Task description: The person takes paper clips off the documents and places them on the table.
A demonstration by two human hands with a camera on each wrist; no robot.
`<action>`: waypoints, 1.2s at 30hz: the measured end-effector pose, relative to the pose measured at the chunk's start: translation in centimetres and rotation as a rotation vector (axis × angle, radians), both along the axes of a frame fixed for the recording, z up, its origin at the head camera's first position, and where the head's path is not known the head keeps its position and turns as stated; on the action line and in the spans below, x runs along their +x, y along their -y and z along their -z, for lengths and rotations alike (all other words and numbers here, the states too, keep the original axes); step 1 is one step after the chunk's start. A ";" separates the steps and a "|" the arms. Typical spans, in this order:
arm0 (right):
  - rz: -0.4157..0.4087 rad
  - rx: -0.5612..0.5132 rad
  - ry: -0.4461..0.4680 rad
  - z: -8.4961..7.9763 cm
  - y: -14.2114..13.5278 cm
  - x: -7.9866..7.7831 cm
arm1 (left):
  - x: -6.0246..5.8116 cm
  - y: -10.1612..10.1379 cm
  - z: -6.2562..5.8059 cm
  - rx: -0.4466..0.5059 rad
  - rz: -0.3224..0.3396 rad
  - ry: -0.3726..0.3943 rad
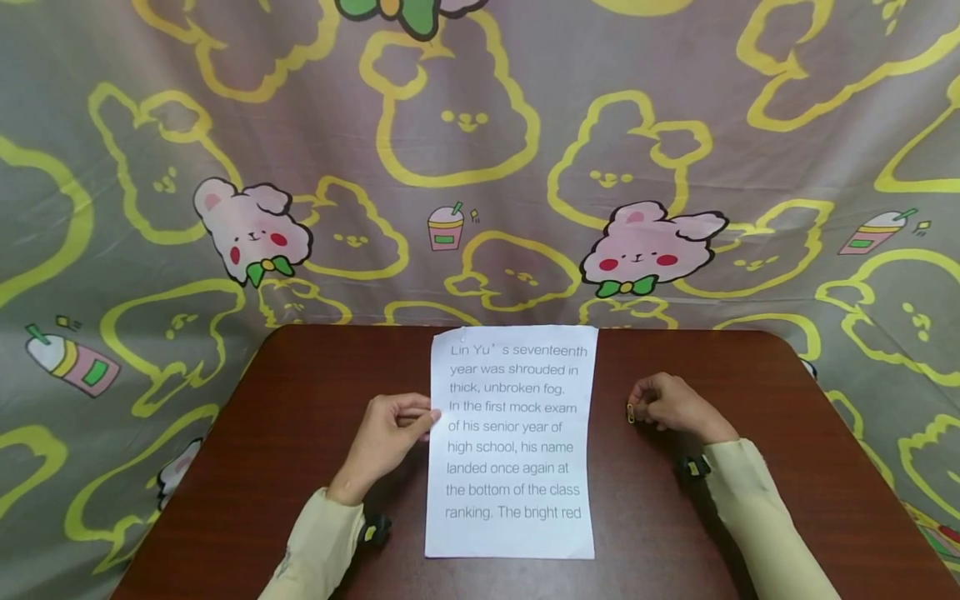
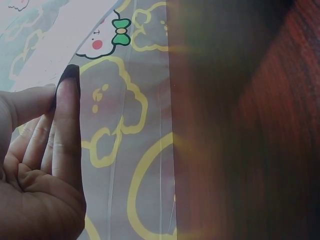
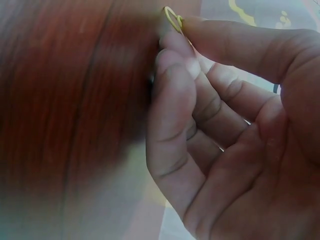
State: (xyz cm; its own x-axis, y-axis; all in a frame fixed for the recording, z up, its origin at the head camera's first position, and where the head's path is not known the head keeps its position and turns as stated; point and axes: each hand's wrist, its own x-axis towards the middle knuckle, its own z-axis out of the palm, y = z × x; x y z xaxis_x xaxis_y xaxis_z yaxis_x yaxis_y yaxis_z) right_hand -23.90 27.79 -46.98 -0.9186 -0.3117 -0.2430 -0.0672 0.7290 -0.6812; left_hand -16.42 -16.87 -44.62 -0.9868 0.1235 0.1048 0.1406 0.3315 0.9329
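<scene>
A white printed sheet of paper (image 1: 512, 467) stands out in the middle of the head view, its large black text facing me. My left hand (image 1: 392, 433) pinches its left edge, thumb in front and fingers behind. In the left wrist view the thumb and fingers (image 2: 67, 130) meet at the paper (image 2: 55, 42). To the right of the sheet, apart from it, my right hand (image 1: 675, 406) pinches a small yellow paper clip (image 1: 631, 412). The right wrist view shows this paper clip (image 3: 172, 19) between thumb and fingertips, its looped end sticking out.
A dark reddish-brown wooden table (image 1: 300, 375) lies under both hands. Behind it hangs a grey curtain (image 1: 517, 275) with yellow outlines and cartoon rabbits, reaching round both sides. Each wrist wears a small black device, seen at the left cuff (image 1: 372, 531) and the right cuff (image 1: 695, 467).
</scene>
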 end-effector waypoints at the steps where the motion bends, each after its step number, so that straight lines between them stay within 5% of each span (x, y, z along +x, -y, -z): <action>1: 0.002 -0.002 0.000 0.0 0.0 0.0 | 0.0 0.0 0.0 0.001 -0.001 0.001; 36: 0.004 -0.053 0.004 0.4 -0.9 -0.3 | 0.1 0.0 0.0 0.005 0.000 -0.001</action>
